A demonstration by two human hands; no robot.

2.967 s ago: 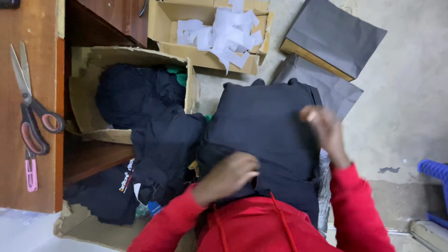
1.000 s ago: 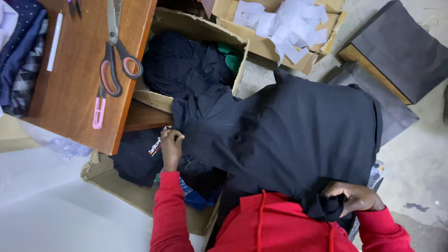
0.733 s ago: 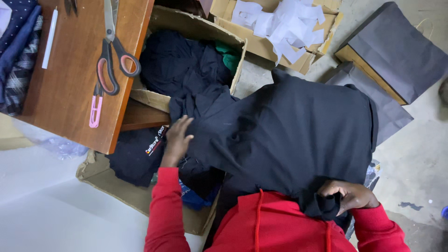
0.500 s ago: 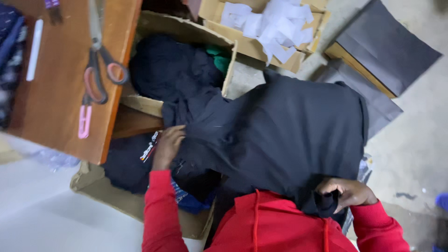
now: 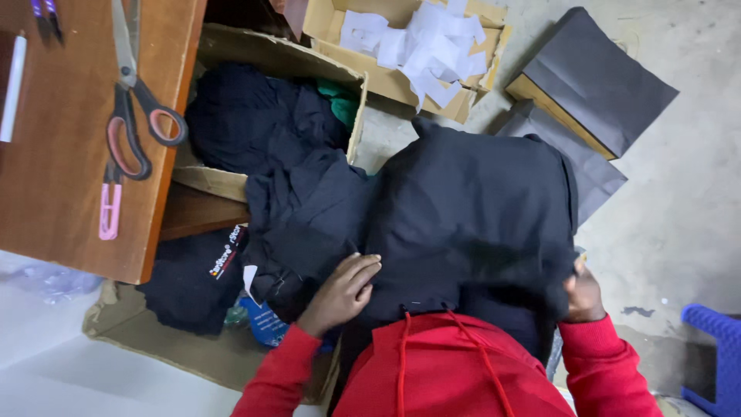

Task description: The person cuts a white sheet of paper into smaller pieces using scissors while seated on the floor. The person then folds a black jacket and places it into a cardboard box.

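Scissors [image 5: 135, 108] lie on the table [image 5: 62, 154] at left. Clothes [image 5: 262, 123] fill the box [image 5: 270, 54] beside it. A garment [image 5: 471, 208] lies on the lap.

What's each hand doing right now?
Left hand: fingers flat on the black garment, no grip.
Right hand: shut on the garment's edge.

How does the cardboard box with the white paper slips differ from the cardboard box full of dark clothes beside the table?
The box of white paper slips is shallow and holds only loose white paper pieces; the box of dark clothes is deeper and stuffed with black fabric and a bit of green. The slip box lies wholly on the open floor; the clothes box is tucked partly under the wooden table. Both are brown cardboard with open tops.
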